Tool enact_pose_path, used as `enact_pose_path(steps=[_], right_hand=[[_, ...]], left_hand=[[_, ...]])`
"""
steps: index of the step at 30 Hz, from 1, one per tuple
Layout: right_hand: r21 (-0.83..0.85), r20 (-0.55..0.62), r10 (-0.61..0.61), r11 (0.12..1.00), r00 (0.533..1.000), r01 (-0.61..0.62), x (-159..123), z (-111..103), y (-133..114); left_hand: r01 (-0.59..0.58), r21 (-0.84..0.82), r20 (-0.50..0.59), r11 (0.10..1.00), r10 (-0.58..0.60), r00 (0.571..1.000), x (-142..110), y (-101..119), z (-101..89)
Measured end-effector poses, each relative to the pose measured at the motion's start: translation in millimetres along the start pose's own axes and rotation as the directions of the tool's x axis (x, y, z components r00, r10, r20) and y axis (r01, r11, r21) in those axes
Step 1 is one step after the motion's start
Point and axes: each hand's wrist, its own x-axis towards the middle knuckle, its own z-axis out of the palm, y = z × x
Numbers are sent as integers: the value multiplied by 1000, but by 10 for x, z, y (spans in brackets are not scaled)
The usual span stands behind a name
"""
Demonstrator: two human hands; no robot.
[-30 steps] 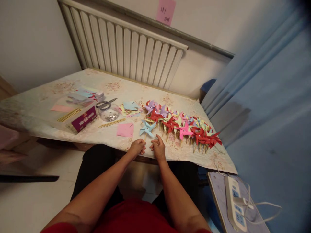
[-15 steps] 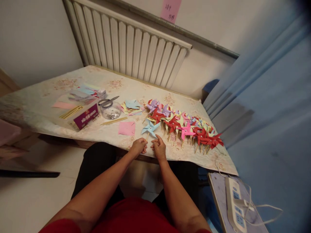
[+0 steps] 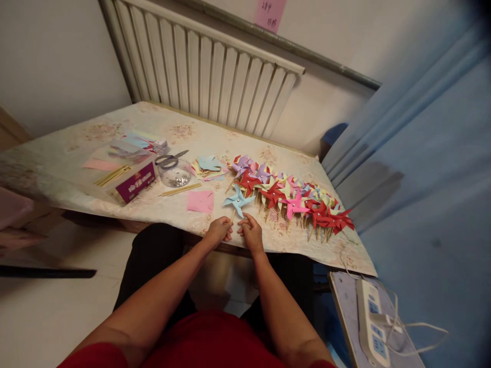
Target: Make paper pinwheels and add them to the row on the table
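A light blue paper pinwheel [image 3: 238,200] on a thin wooden stick stands up between my hands at the table's front edge. My left hand [image 3: 219,230] is closed round its stick below the blades. Beside it, my right hand [image 3: 251,232] has bent, parted fingers close to the lower blade; whether they touch it I cannot tell. Just left of the pinwheel lies a pink paper square [image 3: 200,201]. Rows of finished pinwheels [image 3: 273,195] in red, pink, purple and yellow lie to the right.
Leftward are cut paper pieces [image 3: 209,163], loose sticks [image 3: 180,190], a clear bowl of small metal pieces [image 3: 177,177] with scissors [image 3: 169,161] on its rim, and a purple-and-white box [image 3: 135,185] with sticks. A power strip [image 3: 372,322] lies at lower right.
The blue pinwheel's blades have turned slightly, while its stick stays in my left hand. Both hands remain in nearly the same place.
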Motion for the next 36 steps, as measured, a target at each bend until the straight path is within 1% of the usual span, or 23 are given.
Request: enact_pose_path(steps=[8,13,18,27,36], right_hand=[[-1,57,-7,1000,998,7,4,-15,24],[14,37,13,1000,999,-14,26,-17,37],[-35,40,43,999,998,-41,37,-12,44],[-142,40,-51,988,998,56,4,6,76],[-233,84,-111,964,990,128,-11,12,78]], left_hand=[[-4,-9,2,1000,4,1000,-3,5,9],[-2,-13,1,1000,2,1000,10,-14,8],[-6,-7,1,1000,6,1000,9,-9,5],[-17,-6,0,1000,17,1000,10,-25,7],[-10,9,-2,1000,10,1000,22,-28,12]])
